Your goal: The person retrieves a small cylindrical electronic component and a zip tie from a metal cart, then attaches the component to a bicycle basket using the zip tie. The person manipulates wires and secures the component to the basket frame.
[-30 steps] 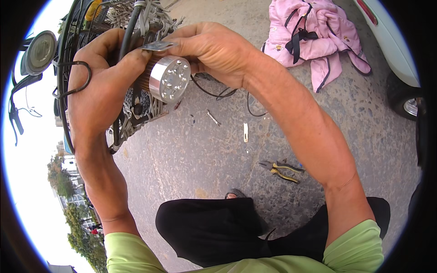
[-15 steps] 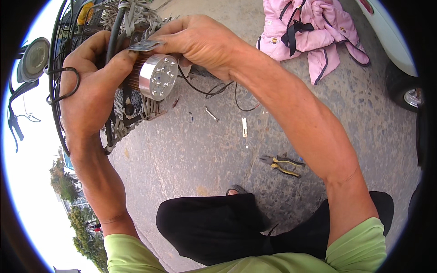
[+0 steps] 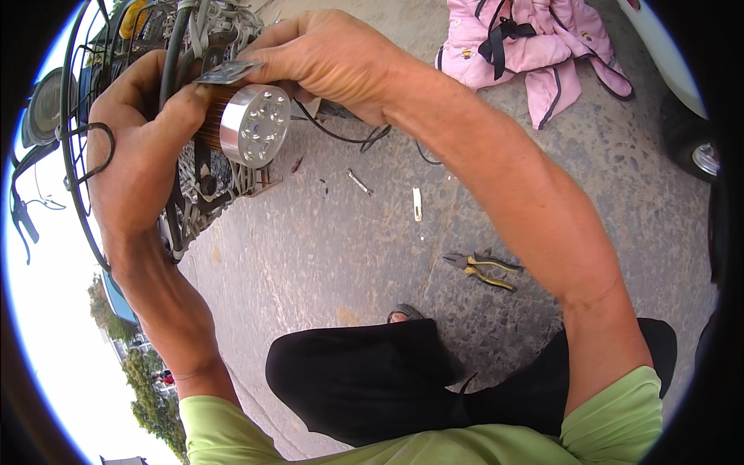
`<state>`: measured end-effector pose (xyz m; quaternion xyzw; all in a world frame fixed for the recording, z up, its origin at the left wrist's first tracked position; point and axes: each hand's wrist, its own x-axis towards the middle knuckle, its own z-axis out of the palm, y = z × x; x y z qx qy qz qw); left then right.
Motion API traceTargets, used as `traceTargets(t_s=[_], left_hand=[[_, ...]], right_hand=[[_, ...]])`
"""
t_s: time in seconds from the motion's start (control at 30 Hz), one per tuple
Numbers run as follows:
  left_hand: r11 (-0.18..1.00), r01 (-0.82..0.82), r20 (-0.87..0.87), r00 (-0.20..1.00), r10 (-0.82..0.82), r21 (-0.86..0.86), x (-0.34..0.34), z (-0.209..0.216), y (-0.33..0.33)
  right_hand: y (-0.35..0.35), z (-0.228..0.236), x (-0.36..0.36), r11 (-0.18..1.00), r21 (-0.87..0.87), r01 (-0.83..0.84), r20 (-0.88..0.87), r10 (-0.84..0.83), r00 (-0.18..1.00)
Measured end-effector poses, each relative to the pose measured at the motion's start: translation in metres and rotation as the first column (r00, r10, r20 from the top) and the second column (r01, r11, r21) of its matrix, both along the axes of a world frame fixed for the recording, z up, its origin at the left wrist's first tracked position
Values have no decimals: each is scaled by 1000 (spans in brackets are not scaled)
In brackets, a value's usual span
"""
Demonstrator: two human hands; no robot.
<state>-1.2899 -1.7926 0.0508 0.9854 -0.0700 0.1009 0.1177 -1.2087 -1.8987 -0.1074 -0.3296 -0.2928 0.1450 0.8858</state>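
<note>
A round LED headlamp [image 3: 256,126], with a silver rim, several clear lenses and copper-coloured fins, sits against the front of a black wire basket [image 3: 75,147]. My left hand [image 3: 139,147] is closed around its back end, thumb tip at the fins. The fingers of that hand go behind a black bar and are partly hidden. Over the lamp lies a small flat grey plate [image 3: 227,72], pinched by my right hand [image 3: 333,62] with the thumb on it; its other fingertips are hidden behind the lamp. A black cable [image 3: 333,136] runs out below my right hand.
Yellow-handled pliers [image 3: 484,270], a small wrench [image 3: 359,181] and a pale strip [image 3: 417,204] lie on the stone floor. A pink padded cloth [image 3: 535,46] lies at far right, near a vehicle wheel [image 3: 694,147]. A round mirror or lamp [image 3: 50,107] is at far left.
The lamp, basket and both hands sit slightly further left and higher in view, as the view itself shifts. Both hands keep their hold, and the plate shows a little more of its surface.
</note>
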Motion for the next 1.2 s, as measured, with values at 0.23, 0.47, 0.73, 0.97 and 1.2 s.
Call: traceTargets(t_s=[0.23,0.47,0.73,0.97,1.2], left_hand=[[997,-14,69,998,9,71,2,-1,-2],[995,-25,14,1000,24,93,5,4,-3],[991,-47,26,999,44,126,4,5,-1],[958,-100,144,988,63,269,8,-4,8],[966,-260,146,955,259,-14,19,-2,19]], right_hand=[[10,-4,10,994,106,7,-57,-1,998],[6,-4,8,995,101,-22,-47,27,999],[9,-3,6,995,80,-57,-9,58,998],[-4,-16,5,995,50,-92,-10,92,996],[-14,-83,12,981,29,-192,-105,194,975]])
